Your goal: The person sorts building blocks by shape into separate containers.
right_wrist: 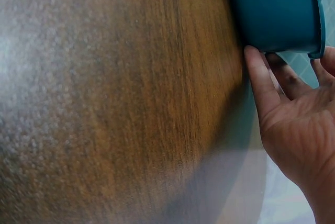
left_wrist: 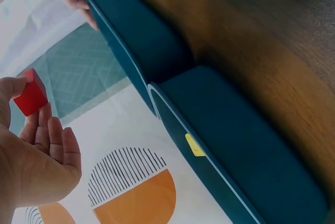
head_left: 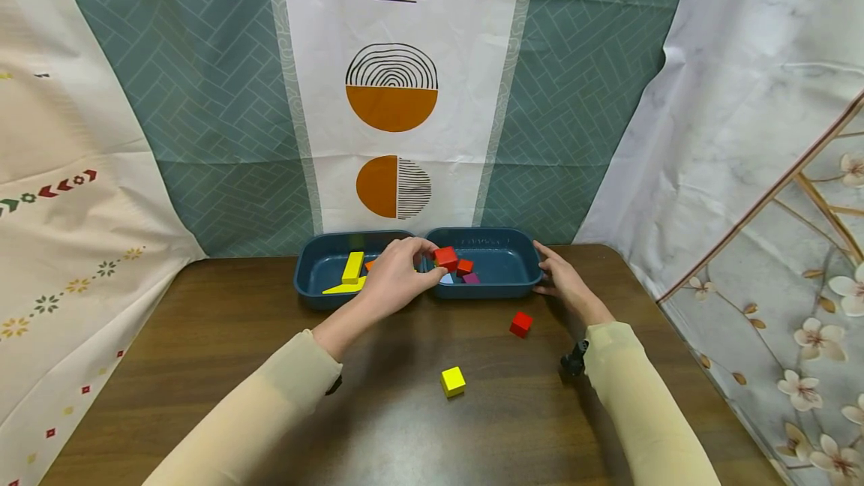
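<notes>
My left hand (head_left: 397, 273) pinches a red block (head_left: 445, 258) between thumb and fingertips, above the left end of the right-hand blue bin (head_left: 486, 291). In the left wrist view the same red block (left_wrist: 32, 94) shows clear of both bins. Extended fingers of my right hand (head_left: 565, 280) touch that bin's right end, as the right wrist view of the hand (right_wrist: 298, 114) also shows. Inside the bin lie a smaller-looking red block (head_left: 464, 267), a purple piece (head_left: 471, 278) and a pale blue piece (head_left: 446, 279), partly hidden by the left hand.
Beside it stands a second blue bin (head_left: 307, 292) with a yellow bar (head_left: 353, 267), a flat yellow piece (head_left: 343, 289) and an orange piece (head_left: 369, 265). On the wooden table (head_left: 202, 366) lie a yellow cube (head_left: 453, 382) and a red cube (head_left: 521, 324). Fabric hangs behind.
</notes>
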The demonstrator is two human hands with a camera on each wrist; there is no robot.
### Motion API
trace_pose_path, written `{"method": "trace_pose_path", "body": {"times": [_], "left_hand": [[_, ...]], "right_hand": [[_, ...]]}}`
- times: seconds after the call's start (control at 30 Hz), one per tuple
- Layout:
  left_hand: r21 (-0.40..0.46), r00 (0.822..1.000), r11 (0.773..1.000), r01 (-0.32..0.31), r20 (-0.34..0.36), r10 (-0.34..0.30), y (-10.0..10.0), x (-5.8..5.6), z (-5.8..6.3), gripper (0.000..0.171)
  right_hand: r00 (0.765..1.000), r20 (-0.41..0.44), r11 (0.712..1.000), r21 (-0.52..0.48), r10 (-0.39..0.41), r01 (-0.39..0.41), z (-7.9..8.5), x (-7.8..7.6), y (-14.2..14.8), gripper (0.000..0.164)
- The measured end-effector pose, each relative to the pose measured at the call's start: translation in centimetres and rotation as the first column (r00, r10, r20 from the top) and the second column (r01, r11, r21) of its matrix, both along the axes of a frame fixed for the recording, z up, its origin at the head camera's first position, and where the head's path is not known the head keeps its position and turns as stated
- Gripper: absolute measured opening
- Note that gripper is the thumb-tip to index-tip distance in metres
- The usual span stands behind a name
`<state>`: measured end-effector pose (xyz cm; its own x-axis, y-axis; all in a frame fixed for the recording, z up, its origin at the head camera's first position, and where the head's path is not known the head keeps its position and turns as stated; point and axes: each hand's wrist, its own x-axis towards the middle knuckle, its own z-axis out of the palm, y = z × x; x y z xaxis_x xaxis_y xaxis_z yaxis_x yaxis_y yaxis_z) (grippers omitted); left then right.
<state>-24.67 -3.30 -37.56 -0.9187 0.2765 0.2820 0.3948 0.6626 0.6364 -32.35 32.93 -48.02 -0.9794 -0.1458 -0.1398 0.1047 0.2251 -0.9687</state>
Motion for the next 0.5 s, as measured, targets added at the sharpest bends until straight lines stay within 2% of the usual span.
{"method": "trace_pose_path", "body": {"times": [0.5], "left_hand": [[-0.025,0.999,0.999,-0.027,0.023,0.028,1.8,-2.0,-0.7,0.035]], "right_hand": [[1.000,0.012,1.000,0.005,-0.010,0.010,0.2,0.0,-0.2,0.065]]}}
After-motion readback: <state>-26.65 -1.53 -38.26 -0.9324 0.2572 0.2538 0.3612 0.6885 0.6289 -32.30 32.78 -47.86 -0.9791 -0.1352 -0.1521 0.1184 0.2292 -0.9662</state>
